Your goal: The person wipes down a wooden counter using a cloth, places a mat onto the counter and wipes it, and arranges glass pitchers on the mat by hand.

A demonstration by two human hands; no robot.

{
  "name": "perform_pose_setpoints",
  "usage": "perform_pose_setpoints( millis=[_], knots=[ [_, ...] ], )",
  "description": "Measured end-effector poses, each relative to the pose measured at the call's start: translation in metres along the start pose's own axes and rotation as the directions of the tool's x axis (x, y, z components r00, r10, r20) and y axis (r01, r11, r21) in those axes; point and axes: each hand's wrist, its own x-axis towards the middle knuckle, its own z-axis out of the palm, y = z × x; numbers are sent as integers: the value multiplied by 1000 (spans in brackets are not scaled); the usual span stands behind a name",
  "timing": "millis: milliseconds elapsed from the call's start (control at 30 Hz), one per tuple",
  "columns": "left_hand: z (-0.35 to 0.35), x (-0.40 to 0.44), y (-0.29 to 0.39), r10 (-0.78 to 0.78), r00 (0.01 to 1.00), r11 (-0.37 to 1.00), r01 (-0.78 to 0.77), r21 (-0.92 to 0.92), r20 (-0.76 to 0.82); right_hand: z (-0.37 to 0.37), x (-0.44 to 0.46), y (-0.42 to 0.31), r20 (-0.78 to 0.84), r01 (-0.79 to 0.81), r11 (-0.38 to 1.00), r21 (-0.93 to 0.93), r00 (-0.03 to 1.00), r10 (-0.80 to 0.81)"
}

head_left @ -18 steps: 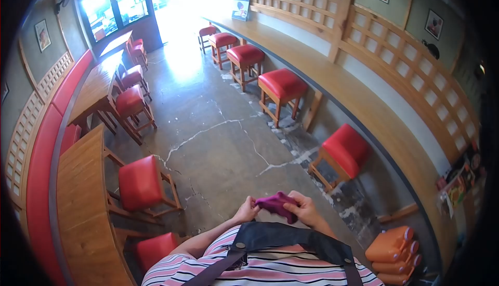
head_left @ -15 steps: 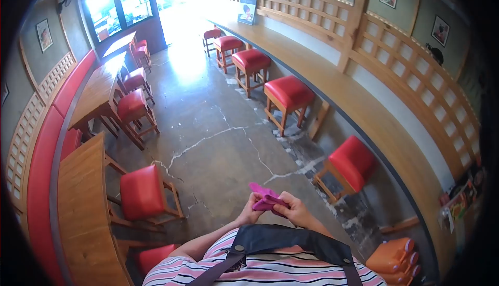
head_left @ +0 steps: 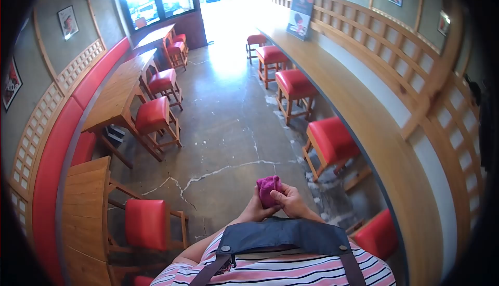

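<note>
A magenta cloth (head_left: 267,187), folded into a small thick pad, is held up in front of my apron (head_left: 286,232). My left hand (head_left: 255,208) is closed around its left side and underside. From the other side my right hand (head_left: 292,201) grips it, thumb pressed on the front face of the pad. Some fingers of both hands are hidden behind the cloth.
A long wooden counter (head_left: 358,99) with red-topped stools (head_left: 332,138) runs along the right. At left stand wooden tables (head_left: 86,203), red stools (head_left: 147,223) and a red bench (head_left: 52,156). Cracked concrete floor (head_left: 218,140) lies between; a sign (head_left: 300,18) stands on the counter.
The cloth has gone from loosely folded with a loose flap to a compact upright pad. My view has turned, so the room appears shifted to the right, and the stools and counter look nearer.
</note>
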Motion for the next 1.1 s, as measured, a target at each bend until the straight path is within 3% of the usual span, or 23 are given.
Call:
perform_pose_setpoints(
  millis=[33, 100, 233, 300, 467, 567, 633, 700, 733, 833, 867, 933, 1033, 1100],
  knots=[
    [-11, 25, 3, -4, 1000, 1000, 3, -3, -22, -9, 24, -16, 18, -14, 1000, 0, 1000, 14],
    [-35, 73, 9, 276, 960, 934, -253, 254, -57, -24, 72, -47, 61, -5, 983, -183, 998, 17],
    [-84, 142, 36, 256, 955, 948, -219, 230, -147, -61, 162, -77, 114, 84, 975, -206, 992, -61],
    [-112, 176, 50, 23, 987, 963, 21, 270, -158, -85, 204, -90, 110, 22, 961, -274, 994, 8],
    [-203, 292, 30, 99, 954, 970, -29, 243, -283, -143, 322, -113, -8, -25, 963, -267, 1000, 23],
    [-265, 364, 47, 102, 971, 962, -42, 268, -216, -170, 402, -142, -73, 63, 896, -440, 992, -106],
    [-304, 410, 79, 53, 982, 950, 6, 312, -181, -176, 448, -175, -107, 47, 883, -467, 988, -110],
    [-343, 456, 99, -50, 997, 843, 14, 537, 52, -191, 489, -203, -70, -11, 852, -523, 997, -30],
    [-360, 480, 100, 1, 995, 801, -61, 595, 100, -198, 507, -213, -63, -14, 857, -516, 998, -21],
    [-399, 543, 110, -82, 989, 750, -20, 661, 123, -217, 563, -242, -68, -70, 837, -542, 997, 40],
    [-411, 562, 106, -93, 988, 747, -13, 665, 124, -224, 581, -249, -79, -110, 853, -510, 994, 81],
    [-434, 607, 97, -124, 988, 917, 77, 391, 97, -253, 625, -256, -100, -131, 859, -496, 991, 93],
    [-471, 682, 95, -150, 988, 922, 123, 367, 47, -294, 701, -270, -85, -72, 823, -563, 996, 28],
    [-489, 734, 99, -96, 995, 932, 79, 353, 31, -311, 754, -290, -126, -122, 819, -561, 990, 61]
  ],
)
